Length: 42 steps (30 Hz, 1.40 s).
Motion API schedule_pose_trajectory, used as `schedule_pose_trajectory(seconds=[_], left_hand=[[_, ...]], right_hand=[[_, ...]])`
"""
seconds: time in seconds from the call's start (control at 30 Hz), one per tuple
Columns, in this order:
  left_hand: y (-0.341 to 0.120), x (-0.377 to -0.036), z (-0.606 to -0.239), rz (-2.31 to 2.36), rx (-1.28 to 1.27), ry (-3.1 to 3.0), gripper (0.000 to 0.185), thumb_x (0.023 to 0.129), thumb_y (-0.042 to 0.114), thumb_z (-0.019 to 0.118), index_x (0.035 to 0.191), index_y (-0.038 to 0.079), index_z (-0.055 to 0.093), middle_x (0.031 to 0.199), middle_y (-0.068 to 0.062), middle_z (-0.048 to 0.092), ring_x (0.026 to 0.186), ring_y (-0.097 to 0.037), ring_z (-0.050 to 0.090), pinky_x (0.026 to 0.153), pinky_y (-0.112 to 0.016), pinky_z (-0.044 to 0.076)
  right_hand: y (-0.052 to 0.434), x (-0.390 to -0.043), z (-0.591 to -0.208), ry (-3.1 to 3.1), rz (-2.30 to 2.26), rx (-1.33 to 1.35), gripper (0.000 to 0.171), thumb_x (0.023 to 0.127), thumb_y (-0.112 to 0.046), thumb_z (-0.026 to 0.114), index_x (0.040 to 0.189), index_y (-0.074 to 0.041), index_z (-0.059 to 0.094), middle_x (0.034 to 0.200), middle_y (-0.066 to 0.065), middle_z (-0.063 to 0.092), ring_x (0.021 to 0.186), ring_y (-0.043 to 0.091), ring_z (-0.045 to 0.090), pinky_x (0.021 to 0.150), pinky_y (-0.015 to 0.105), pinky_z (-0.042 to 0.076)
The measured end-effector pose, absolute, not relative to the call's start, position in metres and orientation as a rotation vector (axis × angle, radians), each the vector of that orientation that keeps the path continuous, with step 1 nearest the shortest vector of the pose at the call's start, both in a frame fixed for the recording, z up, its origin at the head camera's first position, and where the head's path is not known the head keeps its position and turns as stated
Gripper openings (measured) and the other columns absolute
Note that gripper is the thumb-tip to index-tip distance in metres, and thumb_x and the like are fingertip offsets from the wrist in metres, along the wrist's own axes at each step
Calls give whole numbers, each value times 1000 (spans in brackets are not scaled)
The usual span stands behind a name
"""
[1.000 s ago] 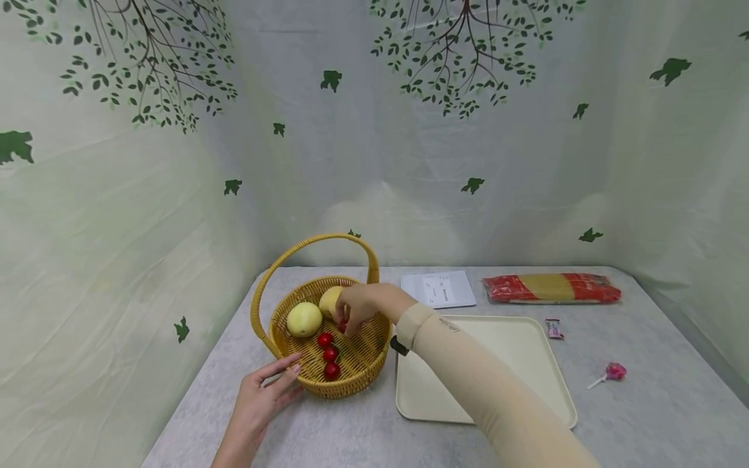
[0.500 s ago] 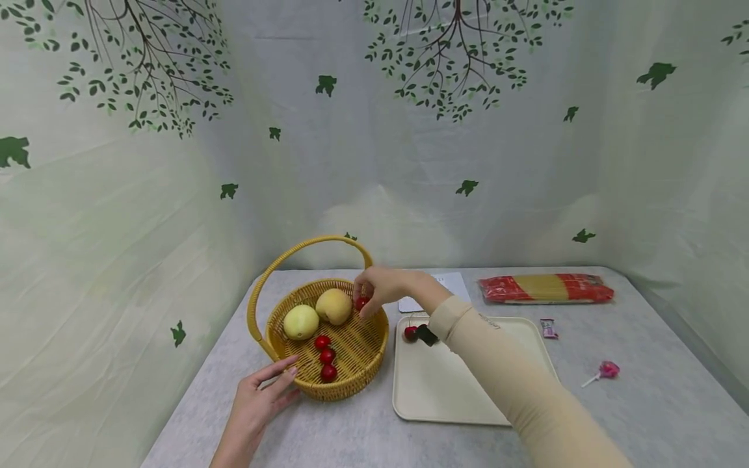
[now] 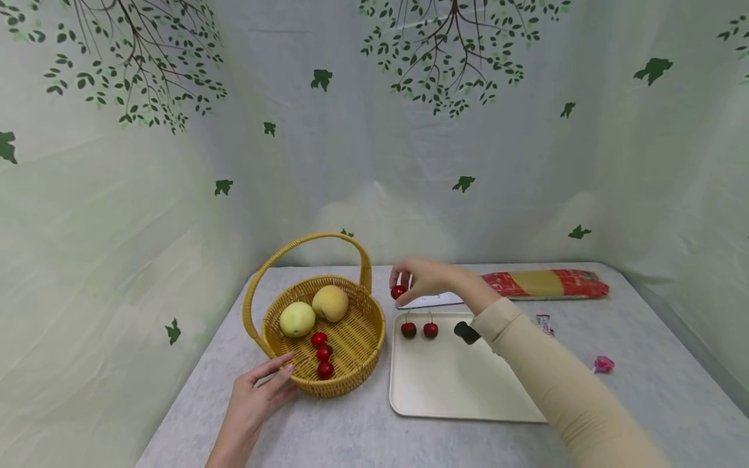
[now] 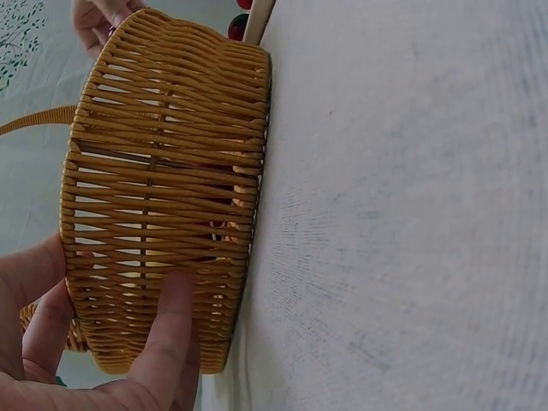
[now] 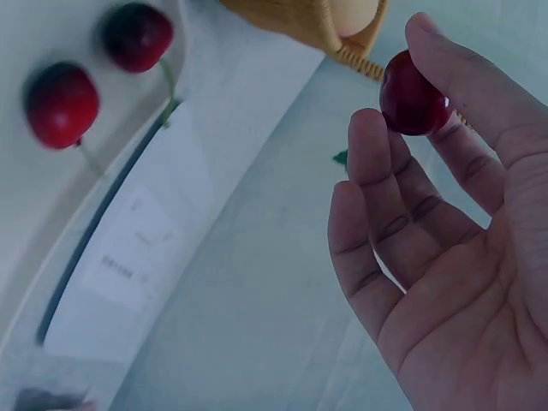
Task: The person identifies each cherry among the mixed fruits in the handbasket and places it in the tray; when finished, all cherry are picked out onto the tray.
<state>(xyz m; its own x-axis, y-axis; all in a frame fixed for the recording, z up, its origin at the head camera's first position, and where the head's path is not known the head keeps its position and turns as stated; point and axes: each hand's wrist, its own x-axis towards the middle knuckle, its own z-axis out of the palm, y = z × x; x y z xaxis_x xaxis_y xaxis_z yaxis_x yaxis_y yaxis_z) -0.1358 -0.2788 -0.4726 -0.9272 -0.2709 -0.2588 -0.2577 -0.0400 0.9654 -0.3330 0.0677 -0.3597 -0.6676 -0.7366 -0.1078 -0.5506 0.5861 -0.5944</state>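
**Cherry pinched in the air, basket steadied**

We see the right hand (image 3: 426, 275) pinching one cherry (image 3: 398, 292) between thumb and fingertips, in the air near the tray's (image 3: 445, 383) far left corner; so light a hold seems to suit something small and smooth. The left hand (image 3: 257, 390), its fingers nearly straight, rests against the near left side of the basket (image 3: 333, 389), probably to stop it shifting. Inside, a row of three cherries (image 3: 324, 353) lies nearer us than two pale fruits (image 3: 296, 319). On the tray's far left, a pair of cherries (image 3: 408, 329) sits apart, perhaps so neither knocks the other.

The tabletop (image 3: 351, 435) is mottled grey, with a red-and-yellow packet (image 3: 538, 284) far right. Pale leaf-printed curtains (image 3: 374, 221) surround our workspace.
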Motion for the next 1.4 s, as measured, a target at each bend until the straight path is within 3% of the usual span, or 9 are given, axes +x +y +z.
schedule_pose_trajectory(seconds=[0.3,0.6,0.97,1.4], left_hand=[[-278,-136,-472,-2175,591,-2160,48,103,11,73,149,2,62,130,9,71,116,-6,70,97,-35,65],[-277,-137,-470,-2182,571,-2136,48,103,10,75,148,1,63,132,6,70,116,-5,71,96,-30,65],[-279,-137,-474,-2181,587,-2164,49,103,14,75,150,6,63,139,1,62,116,-4,70,99,-32,64],[-278,-137,-473,-2166,600,-2173,48,103,14,74,149,6,64,141,-5,62,114,-5,70,98,-31,64]], right_hand=[[118,-328,-378,2555,-783,-878,29,91,-25,89,112,-15,71,104,5,70,94,22,65,78,29,60],[157,-325,-416,2601,-779,-716,29,92,-24,88,113,-17,71,103,5,68,95,22,62,78,29,56],[170,-323,-449,2553,-827,-678,27,90,-19,90,108,-14,70,98,6,66,90,20,59,78,30,51],[160,-318,-461,2579,-760,-666,33,87,-23,93,107,-20,67,99,2,66,94,20,58,81,31,53]])
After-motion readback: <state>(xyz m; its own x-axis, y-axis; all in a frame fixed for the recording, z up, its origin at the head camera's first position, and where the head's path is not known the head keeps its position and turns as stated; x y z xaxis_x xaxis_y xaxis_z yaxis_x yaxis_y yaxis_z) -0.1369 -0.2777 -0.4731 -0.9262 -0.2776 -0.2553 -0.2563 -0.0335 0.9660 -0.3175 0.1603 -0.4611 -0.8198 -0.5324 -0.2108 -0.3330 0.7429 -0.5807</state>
